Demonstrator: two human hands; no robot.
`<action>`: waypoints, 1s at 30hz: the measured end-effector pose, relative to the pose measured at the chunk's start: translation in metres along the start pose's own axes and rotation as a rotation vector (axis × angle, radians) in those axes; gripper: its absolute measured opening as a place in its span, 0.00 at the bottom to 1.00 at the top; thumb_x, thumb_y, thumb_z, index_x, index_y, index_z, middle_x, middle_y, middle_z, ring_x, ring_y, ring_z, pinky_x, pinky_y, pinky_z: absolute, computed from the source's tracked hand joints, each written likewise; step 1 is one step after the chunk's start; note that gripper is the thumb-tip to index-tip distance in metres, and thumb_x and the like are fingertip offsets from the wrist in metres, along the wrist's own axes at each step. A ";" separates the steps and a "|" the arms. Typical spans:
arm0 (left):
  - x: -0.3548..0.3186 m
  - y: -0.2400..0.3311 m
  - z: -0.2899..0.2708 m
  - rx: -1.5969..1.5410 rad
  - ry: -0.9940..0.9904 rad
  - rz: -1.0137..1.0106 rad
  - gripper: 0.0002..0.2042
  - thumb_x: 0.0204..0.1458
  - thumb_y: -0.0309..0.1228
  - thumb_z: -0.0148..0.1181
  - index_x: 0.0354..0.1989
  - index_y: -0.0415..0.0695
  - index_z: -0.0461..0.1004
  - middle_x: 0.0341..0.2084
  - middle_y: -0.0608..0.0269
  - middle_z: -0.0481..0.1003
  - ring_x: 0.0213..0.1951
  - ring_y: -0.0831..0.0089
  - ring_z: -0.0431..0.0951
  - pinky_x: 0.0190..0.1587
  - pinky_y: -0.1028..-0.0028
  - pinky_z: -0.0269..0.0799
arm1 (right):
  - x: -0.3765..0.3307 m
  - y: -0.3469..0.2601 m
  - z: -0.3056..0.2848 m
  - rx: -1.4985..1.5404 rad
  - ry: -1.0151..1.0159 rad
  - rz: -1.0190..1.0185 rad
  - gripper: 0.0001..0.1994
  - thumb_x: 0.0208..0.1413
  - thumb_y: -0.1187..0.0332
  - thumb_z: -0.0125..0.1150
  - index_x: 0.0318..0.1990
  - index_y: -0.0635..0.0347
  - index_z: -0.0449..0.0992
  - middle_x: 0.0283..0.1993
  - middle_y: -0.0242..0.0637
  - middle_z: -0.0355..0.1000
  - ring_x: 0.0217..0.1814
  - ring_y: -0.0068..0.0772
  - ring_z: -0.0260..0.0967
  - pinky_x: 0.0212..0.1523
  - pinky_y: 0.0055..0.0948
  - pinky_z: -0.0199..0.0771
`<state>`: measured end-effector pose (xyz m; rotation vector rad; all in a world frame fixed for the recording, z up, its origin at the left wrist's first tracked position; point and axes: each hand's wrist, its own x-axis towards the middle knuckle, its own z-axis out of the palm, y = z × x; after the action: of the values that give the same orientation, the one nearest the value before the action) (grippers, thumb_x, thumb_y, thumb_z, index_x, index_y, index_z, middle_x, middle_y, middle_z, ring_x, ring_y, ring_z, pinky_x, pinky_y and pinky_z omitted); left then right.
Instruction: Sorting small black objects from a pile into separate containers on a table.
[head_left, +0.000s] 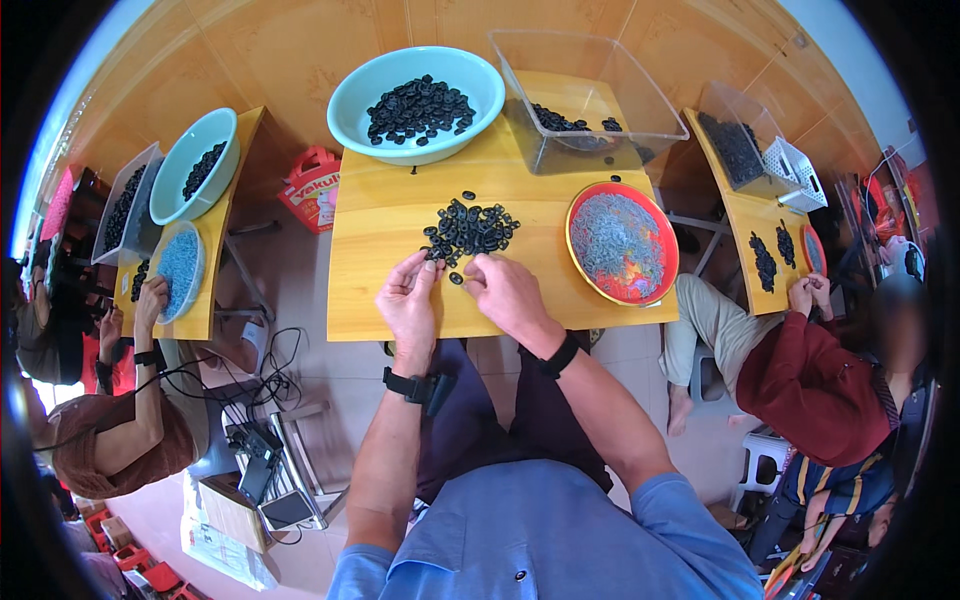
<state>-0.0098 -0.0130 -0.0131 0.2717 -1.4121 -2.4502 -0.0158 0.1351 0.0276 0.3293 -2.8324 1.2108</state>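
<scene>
Head view: the yellow work table (380,215) is centred in front of the person, with a loose pile of small black parts (472,230) on its middle. Most of the parts look oval or ring-shaped; one single part lies just above the pile. Both hands are positioned at the near edge of the pile.

Left hand (405,312): thumb and fingers are drawn together. A black part shows at the fingertips; whether it is gripped or only lies behind them cannot be told. Right hand (512,298): fingers are curled, with thumb and forefinger close together (any item between them is hidden, so a pinch cannot be confirmed). The hands are near each other, but apart. A loose black part (456,278) lies on the table between them. Each wrist carries a black band (560,355).

Right of the pile stands a red plate (608,290) with a yellow rim, holding many small grey pieces (615,230). At the far side of the table, a light-blue basin (400,148) stands left and a clear plastic bin (560,155) right; both contain further black parts. Co-workers sit at side tables, one in a maroon sleeve (800,380) on the right.
</scene>
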 end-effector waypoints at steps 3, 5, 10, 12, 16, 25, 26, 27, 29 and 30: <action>0.000 -0.001 0.000 0.047 -0.016 0.012 0.10 0.58 0.18 0.58 0.47 0.31 0.75 0.38 0.55 0.80 0.40 0.70 0.82 0.45 0.75 0.79 | 0.002 -0.006 0.007 -0.130 -0.015 -0.014 0.11 0.49 0.68 0.67 0.39 0.60 0.76 0.34 0.40 0.75 0.37 0.44 0.76 0.37 0.43 0.74; 0.001 -0.003 -0.003 0.060 -0.084 0.002 0.10 0.58 0.18 0.60 0.47 0.31 0.76 0.37 0.56 0.81 0.39 0.72 0.82 0.44 0.77 0.78 | 0.002 -0.005 0.012 -0.192 0.035 -0.097 0.10 0.49 0.67 0.67 0.37 0.60 0.77 0.34 0.40 0.75 0.37 0.44 0.76 0.37 0.43 0.74; -0.001 0.000 -0.005 0.307 -0.161 -0.065 0.10 0.57 0.18 0.61 0.47 0.32 0.76 0.35 0.59 0.81 0.39 0.77 0.81 0.43 0.80 0.76 | 0.001 -0.002 0.010 -0.200 0.035 -0.107 0.08 0.49 0.68 0.67 0.35 0.60 0.77 0.32 0.39 0.75 0.35 0.44 0.76 0.34 0.42 0.74; 0.000 0.002 -0.005 0.369 -0.188 -0.051 0.10 0.57 0.18 0.61 0.47 0.32 0.76 0.34 0.60 0.81 0.38 0.78 0.81 0.42 0.81 0.75 | -0.001 0.002 0.009 -0.165 0.038 -0.107 0.07 0.49 0.68 0.66 0.34 0.60 0.77 0.31 0.39 0.75 0.34 0.44 0.76 0.33 0.41 0.74; 0.001 0.001 -0.006 0.291 -0.235 -0.058 0.10 0.57 0.18 0.60 0.47 0.32 0.76 0.35 0.60 0.81 0.38 0.76 0.81 0.44 0.79 0.76 | -0.004 0.002 0.007 -0.018 0.072 -0.092 0.07 0.49 0.71 0.66 0.35 0.61 0.77 0.30 0.40 0.76 0.31 0.40 0.76 0.33 0.37 0.75; -0.021 -0.006 0.019 -0.040 -0.143 -0.170 0.09 0.58 0.18 0.59 0.46 0.32 0.76 0.37 0.57 0.80 0.39 0.71 0.82 0.47 0.73 0.79 | -0.011 0.031 0.009 0.542 0.146 0.079 0.08 0.53 0.77 0.62 0.42 0.67 0.77 0.35 0.41 0.80 0.36 0.29 0.79 0.38 0.27 0.78; -0.022 -0.007 0.020 -0.121 -0.122 -0.190 0.09 0.59 0.18 0.58 0.47 0.32 0.75 0.36 0.55 0.80 0.39 0.68 0.82 0.48 0.70 0.80 | -0.012 0.031 0.008 0.581 0.155 0.108 0.09 0.54 0.77 0.62 0.43 0.67 0.77 0.37 0.40 0.80 0.37 0.26 0.79 0.39 0.26 0.78; -0.021 -0.007 0.021 -0.119 -0.126 -0.192 0.09 0.59 0.18 0.58 0.47 0.32 0.75 0.36 0.55 0.80 0.39 0.68 0.82 0.48 0.70 0.80 | -0.012 0.031 0.009 0.582 0.159 0.110 0.09 0.54 0.77 0.62 0.43 0.67 0.77 0.37 0.40 0.80 0.37 0.26 0.79 0.39 0.26 0.78; -0.020 -0.008 0.023 -0.141 -0.127 -0.231 0.09 0.59 0.18 0.58 0.47 0.32 0.75 0.36 0.56 0.79 0.39 0.67 0.82 0.48 0.69 0.80 | -0.013 0.032 0.009 0.756 0.143 0.179 0.08 0.55 0.79 0.62 0.43 0.67 0.78 0.35 0.37 0.80 0.36 0.22 0.78 0.38 0.24 0.78; -0.020 -0.008 0.023 -0.138 -0.129 -0.232 0.09 0.59 0.18 0.58 0.47 0.32 0.75 0.36 0.56 0.79 0.39 0.67 0.82 0.48 0.69 0.80 | -0.014 0.033 0.009 0.758 0.145 0.180 0.08 0.55 0.79 0.62 0.43 0.67 0.78 0.35 0.37 0.80 0.36 0.22 0.78 0.38 0.24 0.78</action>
<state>0.0003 0.0163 -0.0087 0.2636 -1.3175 -2.7852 -0.0090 0.1531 -0.0041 -0.0048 -2.2049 2.2069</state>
